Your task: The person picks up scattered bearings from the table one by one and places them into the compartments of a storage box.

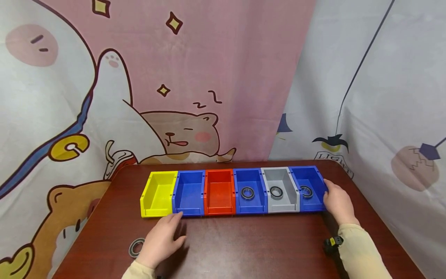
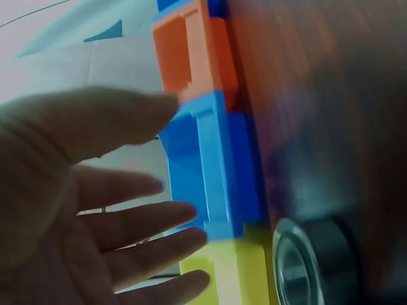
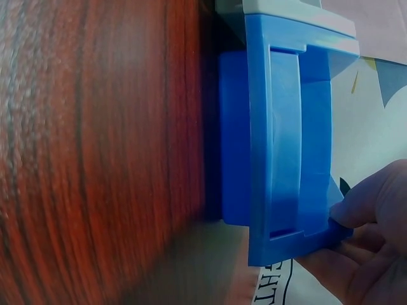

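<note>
A row of joined plastic bins stands on the table. At its right end my right hand (image 1: 338,202) pinches the side wall of the last blue bin (image 3: 273,127), thumb over the rim and fingers outside. A ball bearing (image 1: 306,192) lies in that bin. The grey bin (image 1: 283,176) holds another bearing (image 1: 277,193), and the blue bin beside it (image 1: 248,176) a third (image 1: 247,193). My left hand (image 1: 161,239), fingers spread, hovers in front of the left-hand bins and holds nothing. One loose bearing (image 2: 305,264) lies on the table close to it, partly hidden by the hand in the head view.
Further left in the row are a red bin (image 1: 220,190), a blue bin (image 1: 189,190) and a yellow bin (image 1: 163,192), with no bearings visible inside. The dark wooden table (image 1: 251,244) reaches back to a printed curtain (image 1: 244,77).
</note>
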`<state>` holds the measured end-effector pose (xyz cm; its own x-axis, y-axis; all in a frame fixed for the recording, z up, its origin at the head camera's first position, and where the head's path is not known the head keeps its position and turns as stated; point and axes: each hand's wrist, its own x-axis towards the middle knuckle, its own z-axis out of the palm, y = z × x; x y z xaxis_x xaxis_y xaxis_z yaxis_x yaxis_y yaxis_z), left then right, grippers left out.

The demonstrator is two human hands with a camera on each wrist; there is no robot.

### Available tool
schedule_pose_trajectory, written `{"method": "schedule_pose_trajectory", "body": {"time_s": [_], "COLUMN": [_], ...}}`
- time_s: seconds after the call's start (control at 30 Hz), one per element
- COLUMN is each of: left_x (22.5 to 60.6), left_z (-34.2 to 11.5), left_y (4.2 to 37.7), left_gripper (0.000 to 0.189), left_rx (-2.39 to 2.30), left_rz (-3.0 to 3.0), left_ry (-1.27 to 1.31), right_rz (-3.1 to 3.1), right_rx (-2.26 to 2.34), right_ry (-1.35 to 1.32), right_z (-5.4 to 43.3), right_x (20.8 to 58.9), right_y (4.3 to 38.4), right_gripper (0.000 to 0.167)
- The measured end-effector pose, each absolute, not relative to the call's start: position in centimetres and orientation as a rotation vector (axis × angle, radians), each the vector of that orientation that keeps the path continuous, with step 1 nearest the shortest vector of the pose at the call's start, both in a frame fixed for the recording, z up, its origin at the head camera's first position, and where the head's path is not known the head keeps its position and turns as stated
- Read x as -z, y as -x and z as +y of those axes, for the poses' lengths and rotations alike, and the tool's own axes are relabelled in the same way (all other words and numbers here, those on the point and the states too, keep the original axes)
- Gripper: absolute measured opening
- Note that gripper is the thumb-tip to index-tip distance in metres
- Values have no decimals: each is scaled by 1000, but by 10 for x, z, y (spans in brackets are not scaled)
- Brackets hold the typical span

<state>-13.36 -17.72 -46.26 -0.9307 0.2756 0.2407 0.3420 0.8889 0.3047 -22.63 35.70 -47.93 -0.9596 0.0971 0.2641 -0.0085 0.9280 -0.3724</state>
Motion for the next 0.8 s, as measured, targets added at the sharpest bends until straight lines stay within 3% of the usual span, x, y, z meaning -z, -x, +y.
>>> {"method": "schedule_pose_trajectory", "body": {"time_s": [0.2, 0.8], "left_x": [469, 484], "left_z": [-197, -213], "left_y": [127, 125], "left_gripper": [69, 47], "left_rx": [478, 389], "left_rz": [-3019, -3062], "left_ry": [489, 456], "right_rz": [-2812, -2829], "right_rx": [-552, -559], "right_ry": [79, 94], "right_z": [358, 359], "right_x": [480, 481], "right_y": [226, 227], "right_gripper": [46, 47]}}
